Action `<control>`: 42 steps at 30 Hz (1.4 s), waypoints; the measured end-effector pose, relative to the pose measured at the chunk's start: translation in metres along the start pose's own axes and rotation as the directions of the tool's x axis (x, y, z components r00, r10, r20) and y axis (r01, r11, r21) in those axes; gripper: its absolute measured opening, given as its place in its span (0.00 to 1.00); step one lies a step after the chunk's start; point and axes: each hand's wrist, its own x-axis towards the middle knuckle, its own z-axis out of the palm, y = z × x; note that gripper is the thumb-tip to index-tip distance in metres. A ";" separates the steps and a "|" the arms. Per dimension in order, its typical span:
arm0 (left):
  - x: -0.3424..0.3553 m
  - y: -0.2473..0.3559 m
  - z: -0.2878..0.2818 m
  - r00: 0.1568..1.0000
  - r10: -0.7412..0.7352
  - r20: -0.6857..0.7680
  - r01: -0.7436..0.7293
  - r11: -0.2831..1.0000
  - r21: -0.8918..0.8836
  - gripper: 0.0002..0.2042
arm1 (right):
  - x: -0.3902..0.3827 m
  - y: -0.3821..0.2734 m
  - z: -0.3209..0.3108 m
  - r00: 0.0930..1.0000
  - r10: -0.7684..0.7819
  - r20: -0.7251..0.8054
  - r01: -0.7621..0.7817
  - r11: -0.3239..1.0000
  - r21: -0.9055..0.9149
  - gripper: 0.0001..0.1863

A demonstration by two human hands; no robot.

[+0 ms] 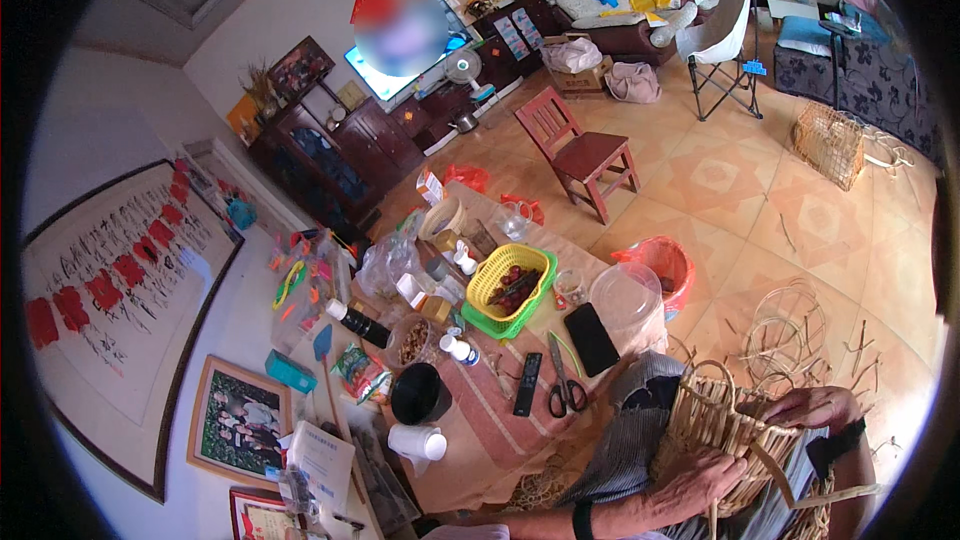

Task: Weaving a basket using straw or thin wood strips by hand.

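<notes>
A half-woven wicker basket (690,418) of pale tan strands rests on my lap at the lower right, a looped handle rising from its rim. My left hand (700,480) is closed on the near wall, fingertips pressed into the weave. At the far right side of the rim, my right hand (812,407) grips the edge with bent fingers; its fingertips are partly hidden. Between the hands a loose flat strand (790,485) leaves the weave and bends off to the right, past my right wrist.
Left of my lap, a cloth-covered table (490,390) bears scissors (565,390), a phone (592,340), a remote control (528,384) and a yellow basket (508,288). Coiled cane (785,335) lies on the floor beside a red-lined bin (672,270). Beyond stands a wooden chair (582,155).
</notes>
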 end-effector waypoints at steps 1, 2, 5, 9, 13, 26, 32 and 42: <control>0.002 0.001 -0.003 1.000 0.002 0.008 -0.002 1.000 0.004 0.14 | 0.005 0.006 -0.009 1.000 0.022 -0.018 -0.022 1.000 0.017 0.38; 0.005 0.002 -0.008 1.000 0.017 0.016 -0.017 1.000 0.011 0.14 | 0.009 0.011 -0.015 0.995 0.080 0.055 -0.080 0.997 -0.013 0.40; 0.010 0.009 -0.021 0.997 -0.002 0.073 0.001 1.000 0.007 0.12 | 0.029 0.020 -0.023 0.949 0.260 0.177 -0.251 0.965 -0.071 0.40; 0.015 0.017 -0.030 0.996 -0.036 0.079 0.042 0.996 -0.081 0.11 | 0.041 0.026 -0.020 0.926 0.321 0.199 -0.311 0.947 -0.082 0.34; 0.015 0.013 -0.024 0.983 -0.108 0.147 0.117 0.992 -0.056 0.12 | 0.046 0.038 -0.023 0.911 0.390 0.136 -0.297 0.847 -0.440 0.24; 0.007 0.003 -0.007 0.996 -0.011 0.087 0.008 0.999 0.045 0.15 | 0.057 0.069 -0.047 0.957 0.254 0.136 -0.132 0.806 -0.576 0.18; 0.007 0.007 -0.009 0.990 -0.070 0.119 0.071 0.997 -0.006 0.12 | 0.063 0.063 -0.039 0.965 0.150 0.214 0.029 0.752 -0.658 0.18; 0.010 0.007 -0.013 0.986 -0.084 0.144 0.101 0.988 -0.115 0.09 | 0.044 0.062 -0.053 0.786 -0.124 -0.606 -0.572 0.228 -0.788 0.15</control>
